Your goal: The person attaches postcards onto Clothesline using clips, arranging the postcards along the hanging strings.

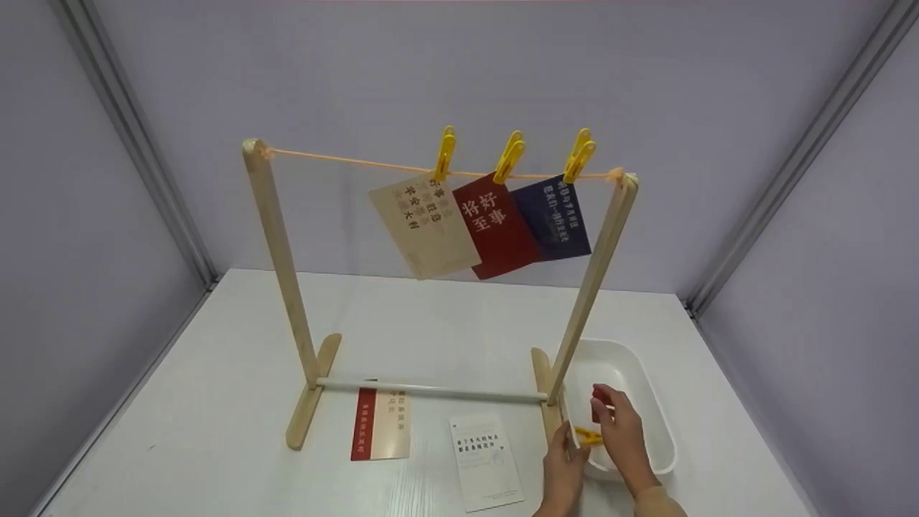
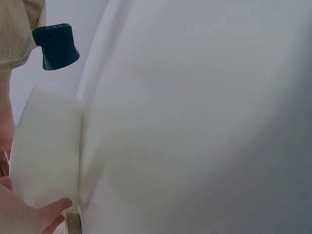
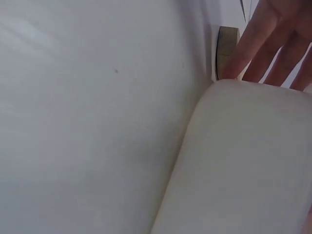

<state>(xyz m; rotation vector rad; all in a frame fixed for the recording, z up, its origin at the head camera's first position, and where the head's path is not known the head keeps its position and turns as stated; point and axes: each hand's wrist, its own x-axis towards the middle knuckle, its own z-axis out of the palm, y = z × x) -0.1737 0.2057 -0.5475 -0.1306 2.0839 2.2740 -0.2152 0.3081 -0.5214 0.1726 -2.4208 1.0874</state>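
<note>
In the head view, my left hand [image 1: 563, 470] grips the left wall of a white basin [image 1: 666, 431], beside the foot of the wooden stand. A yellow clip [image 1: 589, 436] shows between its thumb and fingers, at the basin's near left corner. Over the inside of the basin is my right hand [image 1: 623, 431], its fingers loosely bent; a dark red patch at the fingertips is too small to make out. The left wrist view has part of a hand [image 2: 24, 214] against the basin wall [image 2: 46, 146]. Fingers [image 3: 263, 53] lie along the rim in the right wrist view.
A wooden stand [image 1: 283, 273] carries an orange string [image 1: 344, 159]. Yellow clips hold a beige card [image 1: 423, 233], a red card [image 1: 502, 240] and a blue card [image 1: 556, 230] on it. A red and cream card [image 1: 384, 424] and a white card [image 1: 488, 474] lie on the table.
</note>
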